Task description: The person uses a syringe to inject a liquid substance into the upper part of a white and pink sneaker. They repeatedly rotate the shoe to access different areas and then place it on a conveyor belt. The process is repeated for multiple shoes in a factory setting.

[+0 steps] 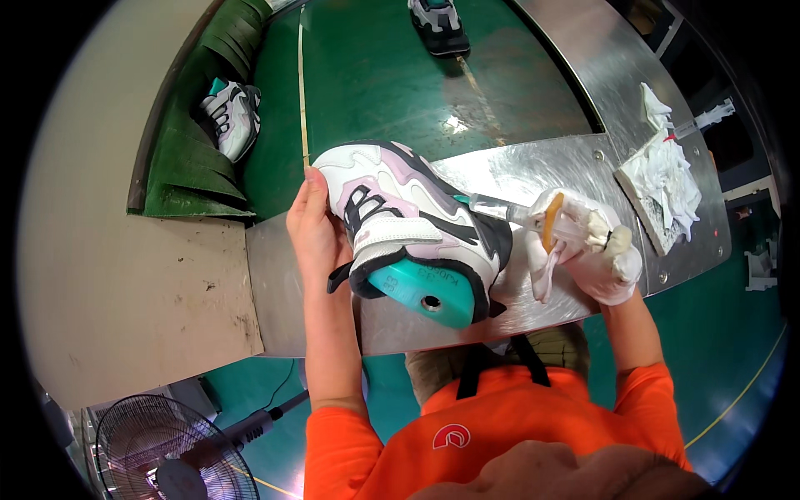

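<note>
The left hand had a firm grip on a white, pink and black sneaker, fingers wrapped around its far side near the toe and laces, thumb side pressed to the upper. The sneaker sat tilted above the metal counter, its opening facing the person, and a teal shoe last filled that opening, with a round hole showing in its flat top. A loose black lace end hung just below the left palm.

The right hand, in a white glove, was closed around a clear plastic syringe-like applicator, whose tip touched the heel side of the sneaker. A scrap of white cloth hung from that glove, and an amber-coloured part of the applicator showed between the gloved fingers.

Further right on the counter lay a flat square pad piled with crumpled white rags, and a second clear syringe rested just beyond them near the counter's edge.

Past the counter ran a green conveyor belt. Another sneaker stood on it well away at the top, and a third, white with black laces and a teal last, lay at the belt's left side against dark green flaps. The person wore an orange shirt. Below left stood a floor fan with a wire cage.
</note>
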